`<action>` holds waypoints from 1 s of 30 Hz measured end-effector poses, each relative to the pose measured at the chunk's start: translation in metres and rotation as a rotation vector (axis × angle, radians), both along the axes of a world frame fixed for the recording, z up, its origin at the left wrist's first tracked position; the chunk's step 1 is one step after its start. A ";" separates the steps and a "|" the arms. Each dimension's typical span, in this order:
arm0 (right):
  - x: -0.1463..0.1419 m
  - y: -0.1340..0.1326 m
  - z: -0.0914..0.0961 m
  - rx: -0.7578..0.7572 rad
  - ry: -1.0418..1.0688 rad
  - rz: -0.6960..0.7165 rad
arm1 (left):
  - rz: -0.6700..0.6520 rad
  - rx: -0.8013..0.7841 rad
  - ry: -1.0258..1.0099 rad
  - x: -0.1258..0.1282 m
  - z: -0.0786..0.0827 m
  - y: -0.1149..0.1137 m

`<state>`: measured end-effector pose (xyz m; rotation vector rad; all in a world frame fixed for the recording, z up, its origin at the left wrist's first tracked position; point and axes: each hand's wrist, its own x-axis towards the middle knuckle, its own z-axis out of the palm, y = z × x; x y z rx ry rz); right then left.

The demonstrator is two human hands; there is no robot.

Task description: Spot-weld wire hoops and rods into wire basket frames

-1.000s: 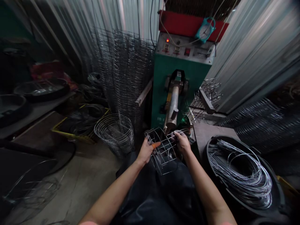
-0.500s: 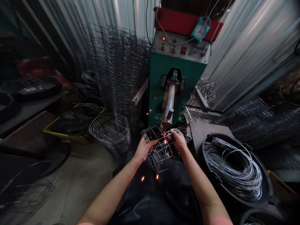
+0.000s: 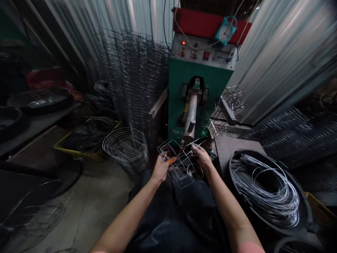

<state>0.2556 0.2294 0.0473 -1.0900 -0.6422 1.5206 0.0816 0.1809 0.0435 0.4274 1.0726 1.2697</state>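
A small wire frame (image 3: 182, 163) of crossed metal rods is held over my lap, tilted. My left hand (image 3: 160, 168) is closed around its left side, and the thumb wears an orange cover (image 3: 172, 160). My right hand (image 3: 202, 156) pinches the frame's upper right edge, where a thin wire (image 3: 199, 141) sticks out past the fingers. Just above the frame, between both hands, is the tip of a metal welding arm (image 3: 190, 126) on a green machine (image 3: 176, 82). Whether the tip touches the wires I cannot tell.
Tall stacks of wire baskets (image 3: 137, 77) and a round wire basket (image 3: 125, 146) stand left of the machine. On the right, a black tub (image 3: 306, 207) holds loose wires (image 3: 265, 193). A yellow crate (image 3: 61, 149) sits on the left. A blue clock (image 3: 225, 31) hangs above the panel.
Bright sparks that flew around the tip and over my lap are mostly gone. The wire frame has tilted a little, with both hands still holding it. The view has shifted slightly.
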 end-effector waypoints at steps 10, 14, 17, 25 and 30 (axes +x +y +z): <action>-0.001 0.009 -0.005 0.001 -0.003 0.023 | 0.014 0.004 -0.011 0.000 0.007 -0.002; -0.003 0.009 -0.001 0.021 -0.004 0.042 | 0.042 0.000 -0.014 -0.002 0.006 -0.001; -0.006 0.012 0.002 0.015 -0.009 0.039 | 0.056 0.004 -0.009 -0.004 0.005 0.003; -0.007 0.027 -0.003 0.020 -0.041 0.038 | 0.047 -0.032 0.011 -0.005 0.010 0.014; -0.007 0.031 -0.008 0.017 -0.095 0.023 | 0.051 -0.040 -0.009 -0.006 0.008 0.018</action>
